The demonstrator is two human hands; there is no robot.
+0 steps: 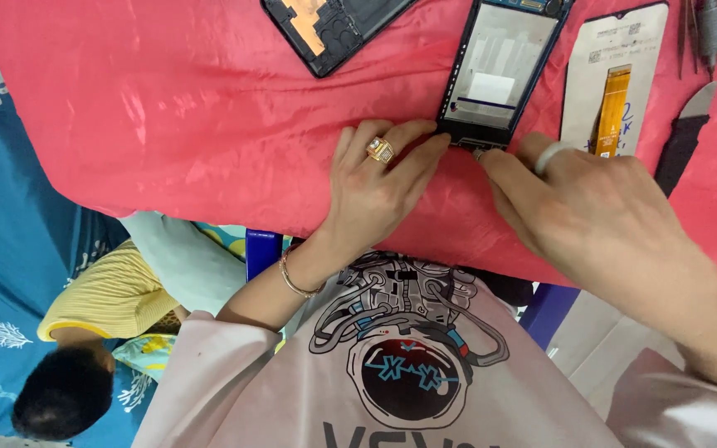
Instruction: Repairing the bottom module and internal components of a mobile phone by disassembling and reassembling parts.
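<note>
An opened phone frame [504,66] with a dark rim and pale inner plate lies on the red cloth [168,108]. My left hand [375,187], with a gold ring, rests flat on the cloth, its fingertips pressing the frame's near left corner. My right hand [582,207], wearing a pale ring, reaches in from the right. Its fingertips pinch a tiny part at the frame's near edge [479,152]; the part is too small to make out.
A phone display panel [616,79] with an orange flex cable lies right of the frame. A dark phone back shell [329,29] sits at top centre. Tweezers [703,29] and a dark pry tool [684,137] lie far right. A person in yellow [101,299] sits lower left.
</note>
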